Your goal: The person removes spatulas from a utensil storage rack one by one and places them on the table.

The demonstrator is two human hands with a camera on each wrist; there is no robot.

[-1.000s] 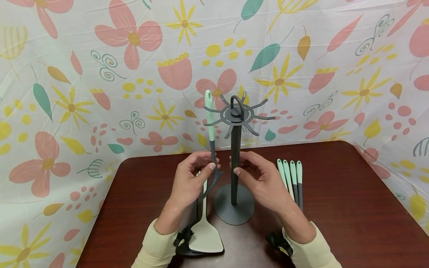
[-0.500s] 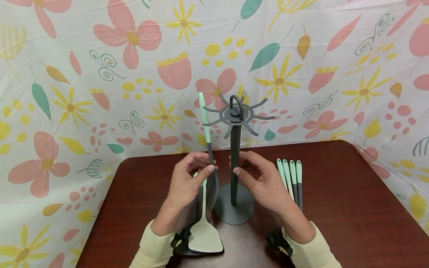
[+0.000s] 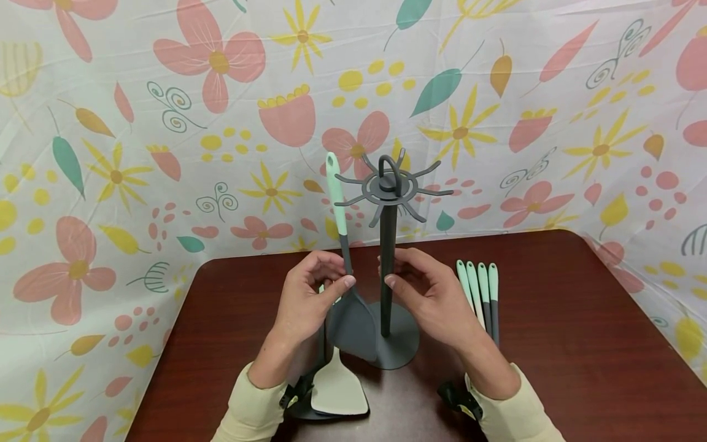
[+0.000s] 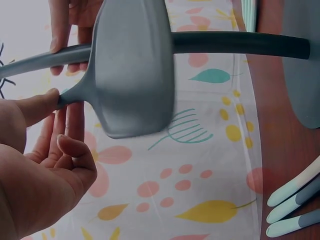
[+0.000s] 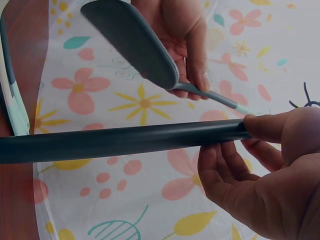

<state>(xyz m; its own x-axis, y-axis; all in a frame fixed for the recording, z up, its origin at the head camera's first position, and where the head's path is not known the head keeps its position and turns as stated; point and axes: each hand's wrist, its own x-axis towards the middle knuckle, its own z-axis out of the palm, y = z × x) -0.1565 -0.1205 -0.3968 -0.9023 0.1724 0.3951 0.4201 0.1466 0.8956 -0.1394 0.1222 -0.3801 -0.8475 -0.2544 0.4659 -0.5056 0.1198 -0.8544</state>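
Note:
My left hand pinches the neck of a dark grey spatula between thumb and fingers. Its mint handle points up, the broad blade hangs down and its flat face shows. The handle top stands beside the left arms of a dark grey utensil stand. With thumb and fingertips, my right hand grips the stand's pole about halfway up. In the left wrist view the blade crosses in front of the pole. The right wrist view has the spatula beyond the pole, apart from it.
A beige turner lies on the brown table at the left, over a dark utensil. Several mint-handled utensils lie side by side to the right, partly behind my right arm. A flowered cloth hangs behind the table.
The spatula has turned about its handle in my left hand, from edge-on to showing its flat blade. Its handle top has shifted slightly left. My right hand stays on the pole.

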